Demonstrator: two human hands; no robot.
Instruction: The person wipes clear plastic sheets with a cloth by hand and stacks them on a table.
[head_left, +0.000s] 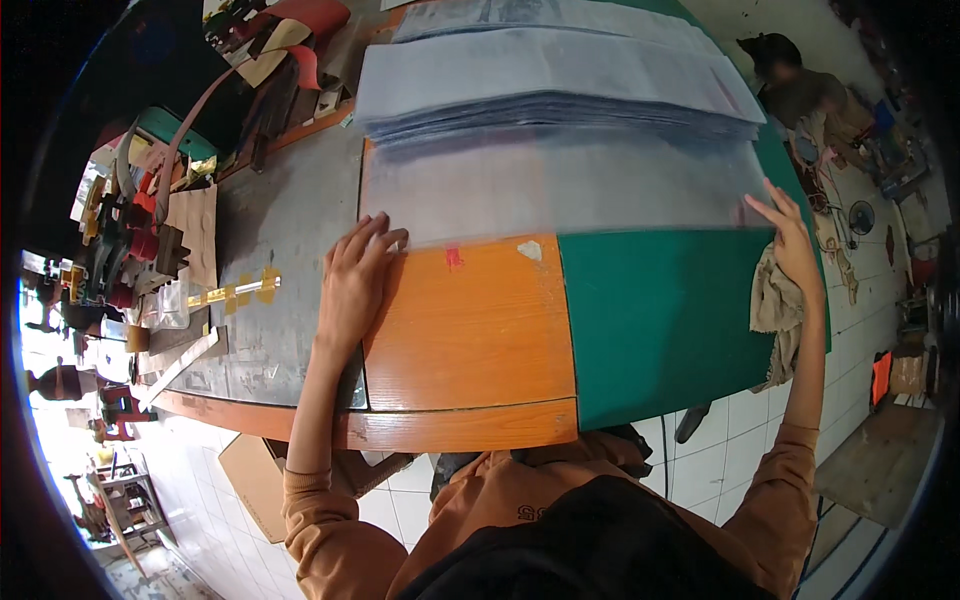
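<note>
A wide translucent plastic sheet [620, 185] lies flat in front of me, its near edge across the orange wooden and green parts of the tabletop. Its far side meets a thick stack of similar sheets [550, 70], layered with uneven edges. At the near left corner of the sheet, my left hand [358, 262] rests with its fingers loosely bent and apart. My right hand [790, 245] touches the sheet's right edge, thumb and fingers stretched out and apart. A crumpled beige cloth [772, 295] hangs over the table edge beside my right wrist.
Left of the sheet is a dark grey table section [285, 200] with a taped metal strip [235, 291] and a ruler-like white strip [183, 367]. Tools and straps crowd the far left. Another person [800, 95] is low at the far right, near a small fan [861, 218]. A cardboard box [250, 485] stands below.
</note>
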